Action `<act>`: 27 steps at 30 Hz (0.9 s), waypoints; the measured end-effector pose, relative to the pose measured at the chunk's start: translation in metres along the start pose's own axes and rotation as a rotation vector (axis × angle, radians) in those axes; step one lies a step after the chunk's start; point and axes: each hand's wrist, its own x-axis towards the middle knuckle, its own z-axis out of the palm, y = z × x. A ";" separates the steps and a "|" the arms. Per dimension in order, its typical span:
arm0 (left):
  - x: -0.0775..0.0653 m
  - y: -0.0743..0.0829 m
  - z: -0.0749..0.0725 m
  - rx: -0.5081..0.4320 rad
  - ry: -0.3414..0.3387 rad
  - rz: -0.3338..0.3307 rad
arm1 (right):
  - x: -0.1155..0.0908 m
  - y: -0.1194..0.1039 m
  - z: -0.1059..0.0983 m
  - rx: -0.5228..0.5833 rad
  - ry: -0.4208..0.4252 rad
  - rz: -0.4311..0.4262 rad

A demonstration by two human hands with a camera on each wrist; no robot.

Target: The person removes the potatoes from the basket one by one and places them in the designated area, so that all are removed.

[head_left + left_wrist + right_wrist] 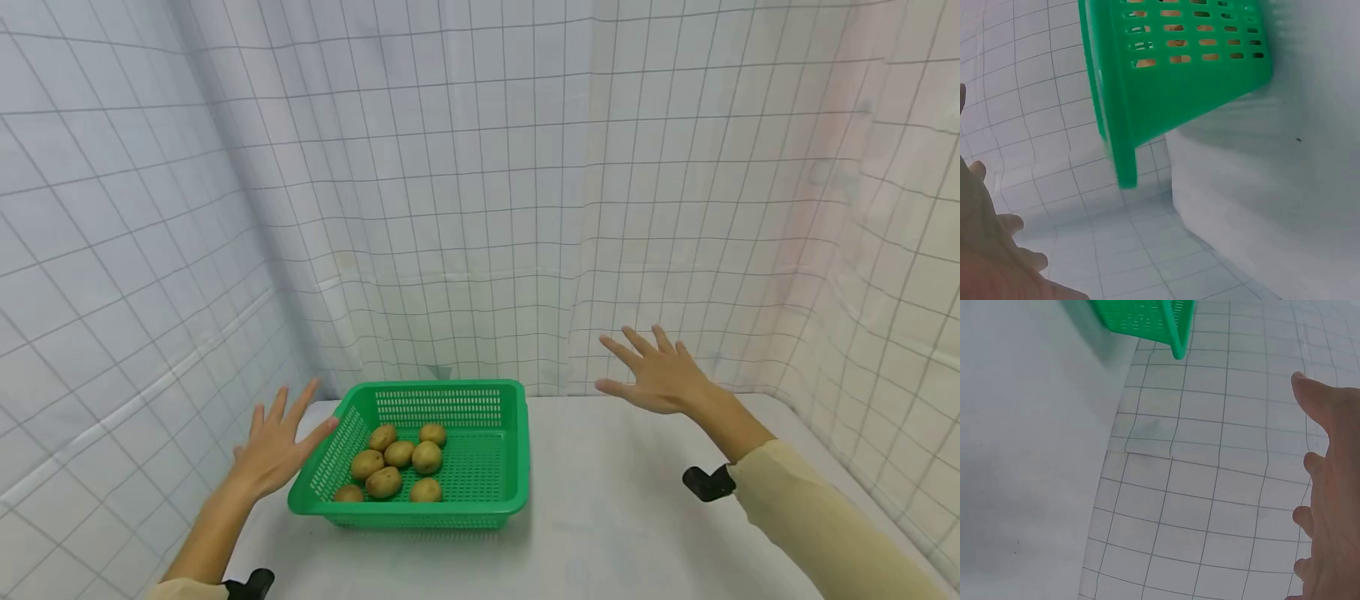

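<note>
A green plastic basket (480,507) stands on the white table, left of the middle in the head view. Several potatoes (384,482) lie inside it, mostly toward its left side. My left hand (273,454), fingers spread, hovers by the basket's left rim and holds nothing; whether the thumb touches the rim I cannot tell. Off to the right, my right hand (660,375) is held above the table with its fingers straight and apart. In the left wrist view the basket's slotted wall (1191,75) shows potatoes through its holes. The right wrist view catches only a basket corner (1175,331).
The white table (585,500) reaches back to a white curtain with a grid pattern (465,208). Similar curtain walls enclose the left (112,292) and right (885,333) sides. A black strap (708,483) sits at the right sleeve's cuff.
</note>
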 end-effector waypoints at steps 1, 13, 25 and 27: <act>-0.002 -0.002 0.001 -0.017 0.003 0.006 | 0.001 -0.002 0.000 0.003 -0.003 -0.005; -0.023 -0.017 0.011 -0.410 -0.054 0.016 | 0.022 -0.022 -0.003 0.068 -0.018 -0.126; -0.043 -0.045 0.036 -0.754 -0.195 -0.071 | 0.052 -0.053 0.000 0.320 -0.178 -0.238; -0.045 -0.050 0.041 -0.795 -0.187 -0.092 | 0.058 -0.059 0.002 0.313 -0.203 -0.258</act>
